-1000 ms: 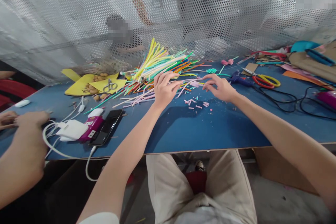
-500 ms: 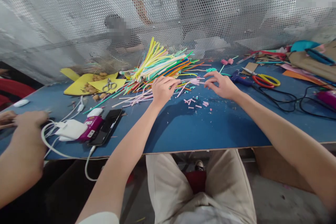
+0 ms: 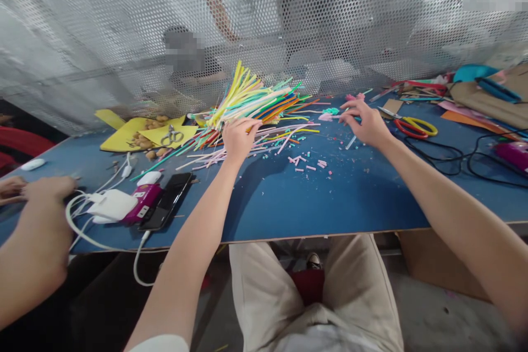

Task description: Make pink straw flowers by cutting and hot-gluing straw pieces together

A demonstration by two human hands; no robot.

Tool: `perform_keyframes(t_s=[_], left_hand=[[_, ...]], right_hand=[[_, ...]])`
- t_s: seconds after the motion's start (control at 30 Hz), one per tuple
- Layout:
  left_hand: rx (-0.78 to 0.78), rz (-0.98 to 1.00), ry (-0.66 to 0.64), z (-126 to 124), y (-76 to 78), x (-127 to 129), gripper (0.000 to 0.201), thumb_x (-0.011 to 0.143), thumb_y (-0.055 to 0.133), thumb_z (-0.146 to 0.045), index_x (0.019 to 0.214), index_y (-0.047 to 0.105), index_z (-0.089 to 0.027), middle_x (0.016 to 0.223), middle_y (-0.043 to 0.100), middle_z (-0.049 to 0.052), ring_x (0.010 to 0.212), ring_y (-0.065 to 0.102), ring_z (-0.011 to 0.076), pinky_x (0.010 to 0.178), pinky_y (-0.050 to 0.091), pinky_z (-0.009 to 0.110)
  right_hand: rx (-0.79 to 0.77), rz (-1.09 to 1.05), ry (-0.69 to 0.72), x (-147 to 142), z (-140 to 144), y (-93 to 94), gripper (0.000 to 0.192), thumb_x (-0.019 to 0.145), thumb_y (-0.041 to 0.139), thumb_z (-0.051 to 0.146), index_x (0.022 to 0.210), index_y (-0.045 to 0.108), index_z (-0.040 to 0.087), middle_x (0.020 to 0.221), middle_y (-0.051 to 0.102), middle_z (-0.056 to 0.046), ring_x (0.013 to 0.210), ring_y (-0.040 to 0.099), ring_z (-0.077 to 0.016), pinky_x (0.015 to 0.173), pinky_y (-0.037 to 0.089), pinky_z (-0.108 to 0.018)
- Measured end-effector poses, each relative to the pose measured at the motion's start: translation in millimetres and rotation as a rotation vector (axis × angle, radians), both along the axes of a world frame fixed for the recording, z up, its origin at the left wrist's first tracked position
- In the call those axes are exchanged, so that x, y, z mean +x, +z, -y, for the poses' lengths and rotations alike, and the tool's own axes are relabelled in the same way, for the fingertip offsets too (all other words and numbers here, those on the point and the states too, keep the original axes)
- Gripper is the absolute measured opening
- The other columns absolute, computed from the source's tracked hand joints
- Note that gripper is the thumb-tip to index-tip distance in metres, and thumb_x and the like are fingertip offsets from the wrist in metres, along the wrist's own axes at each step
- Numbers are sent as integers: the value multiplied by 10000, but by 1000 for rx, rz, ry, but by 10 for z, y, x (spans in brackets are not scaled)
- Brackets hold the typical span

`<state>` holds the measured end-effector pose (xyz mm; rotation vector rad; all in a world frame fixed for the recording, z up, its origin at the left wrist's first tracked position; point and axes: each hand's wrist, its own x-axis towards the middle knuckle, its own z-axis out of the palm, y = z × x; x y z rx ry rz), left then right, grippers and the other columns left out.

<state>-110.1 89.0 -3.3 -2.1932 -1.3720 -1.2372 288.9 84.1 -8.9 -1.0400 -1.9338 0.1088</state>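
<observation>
My left hand point(image 3: 239, 138) is over the near side of a big heap of colourful pipe cleaners point(image 3: 264, 102), its fingers drawn together. Whether a strand is pinched in it I cannot make out. Farther right, my right hand point(image 3: 365, 121) hovers above the table, fingers bent but apart, with nothing visible in them. Just left of its fingertips lie a pale pink pipe-cleaner piece point(image 3: 327, 117) and a green one point(image 3: 330, 111). Behind the fingers shows a darker pink piece point(image 3: 353, 97). A pale stick point(image 3: 350, 143) lies below this hand, and the hand hides the blue glue gun.
Short pink offcuts point(image 3: 309, 164) lie between my hands. To the right are red-and-yellow scissors point(image 3: 416, 127) and black cables point(image 3: 447, 159). On the left are a phone point(image 3: 167, 201), chargers point(image 3: 113, 204), grey scissors point(image 3: 171, 135) on yellow sheets, and another person's hand point(image 3: 47, 187).
My left hand has moved left, and my right hand has moved right, over the blue glue gun. The pale pink piece now lies by the green one.
</observation>
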Motion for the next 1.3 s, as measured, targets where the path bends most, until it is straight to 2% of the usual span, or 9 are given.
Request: perform_keyframes(t_s=[0.17, 0.4, 0.53, 0.7, 0.9, 1.0, 1.1, 1.2, 1.3], left_hand=[[-9, 14, 0, -66, -22, -88, 277, 984, 579, -458, 981, 804, -296, 1030, 790, 24, 1026, 700, 252, 972, 477, 415], [-106, 23, -21, -86, -48, -93, 271, 956, 611, -455, 938, 808, -271, 952, 796, 21, 896, 704, 232, 837, 514, 364], [-65, 77, 8, -74, -43, -81, 386, 1003, 511, -498, 967, 798, -242, 929, 792, 37, 823, 698, 211, 835, 513, 353], [-6, 85, 2, -5, 37, 17, 453, 1026, 453, -529, 983, 783, -222, 933, 782, 47, 848, 693, 201, 880, 509, 354], [-82, 140, -160, 191, 205, 266, 443, 1036, 448, -528, 1054, 765, -219, 1064, 775, 54, 976, 705, 195, 898, 540, 334], [-285, 19, -359, 309, 231, 431, 415, 1031, 470, -519, 1099, 769, -240, 1112, 776, 37, 1023, 721, 202, 866, 563, 327], [-363, -115, -492, 397, 191, 584, 340, 1022, 512, -479, 1128, 771, -284, 1133, 775, 10, 1109, 707, 215, 973, 540, 363], [-430, -154, -546, 441, 137, 672, 308, 1008, 539, -468, 1076, 788, -299, 1102, 784, 5, 1043, 729, 214, 916, 553, 355], [-530, -127, -539, 465, 119, 678, 325, 992, 557, -480, 973, 805, -272, 973, 801, 10, 795, 734, 188, 717, 538, 313]], right_hand=[[71, -39, -47, 216, -80, 16, 235, 969, 527, 298, 1191, 593, 263, 912, 754, -48, 853, 726, -250, 988, 516, -523], [89, -290, -184, 381, -215, -35, 235, 948, 548, 352, 1144, 616, 242, 841, 737, -67, 652, 676, -227, 706, 574, -447], [84, -463, -229, 403, -302, -81, 234, 931, 559, 375, 1130, 602, 261, 848, 735, -74, 684, 690, -248, 704, 587, -472], [103, -411, -149, 348, -269, -58, 273, 954, 541, 418, 1176, 585, 264, 814, 705, -60, 707, 683, -241, 717, 579, -465], [126, -343, -125, 165, -82, 86, 344, 982, 487, 446, 1288, 542, 301, 818, 664, -55, 788, 674, -262, 767, 555, -489], [116, -367, -124, 28, 26, 168, 327, 991, 462, 460, 1263, 548, 300, 817, 655, -63, 779, 670, -261, 766, 566, -493], [96, -388, -118, -100, 100, 206, 313, 999, 445, 468, 1243, 540, 297, 841, 655, -60, 800, 677, -248, 775, 582, -472], [79, -375, -108, -201, 133, 193, 277, 1011, 425, 470, 1185, 551, 294, 853, 651, -56, 823, 687, -236, 768, 591, -438], [44, -366, -44, -267, 168, 179, 227, 1016, 444, 443, 1119, 570, 284, 844, 655, -54, 810, 693, -225, 766, 593, -426]])
